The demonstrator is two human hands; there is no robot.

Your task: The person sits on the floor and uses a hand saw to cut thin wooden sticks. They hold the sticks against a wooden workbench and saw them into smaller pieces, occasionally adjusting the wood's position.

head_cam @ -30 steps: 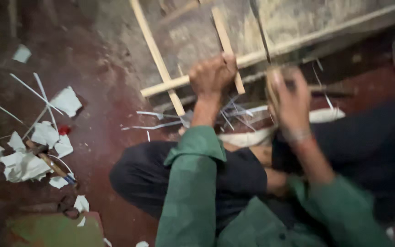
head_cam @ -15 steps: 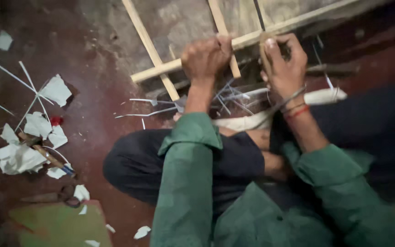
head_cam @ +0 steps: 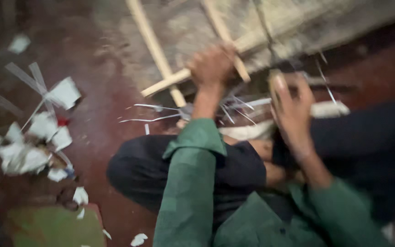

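A frame of pale wooden sticks (head_cam: 154, 43) lies on the floor in front of me, over a grey sheet (head_cam: 183, 27). My left hand (head_cam: 212, 66) is closed around the long cross stick (head_cam: 165, 84) where another stick crosses it. My right hand (head_cam: 292, 110) is blurred by motion, a little lower and to the right, just below the same stick. A thin dark line (head_cam: 264, 32) runs up from it; whether the fingers hold it is unclear. Both arms wear green sleeves, and my dark-trousered knee (head_cam: 161, 169) is folded beneath them.
Thin white slivers (head_cam: 149, 119) lie on the dark red floor by the frame. Torn white paper scraps (head_cam: 37, 132) are heaped at the left. A green flat piece (head_cam: 51, 226) sits at the lower left. A pale strip (head_cam: 330, 109) lies beyond my right hand.
My right hand has dropped from the cross stick down and to the right, now blurred. My left hand keeps its grip on the stick. The view has shifted slightly.
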